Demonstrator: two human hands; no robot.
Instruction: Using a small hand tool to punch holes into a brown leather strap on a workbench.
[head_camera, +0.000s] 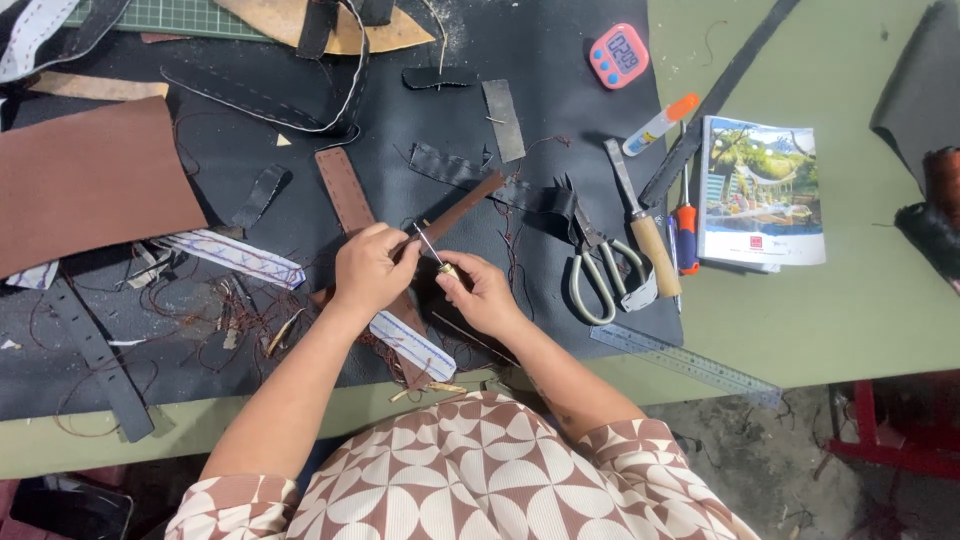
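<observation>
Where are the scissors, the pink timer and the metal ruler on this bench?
scissors (597, 262), head view, on the handle loops.
pink timer (619, 55), head view, on its face.
metal ruler (685, 363), head view, mid-length of the blade.

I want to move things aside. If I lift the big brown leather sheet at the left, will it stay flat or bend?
The brown leather sheet lies flat with straight edges, so it is probably fairly stiff, yet it looks thin, so it would likely sag when lifted by one edge. It seems light for its area.
</observation>
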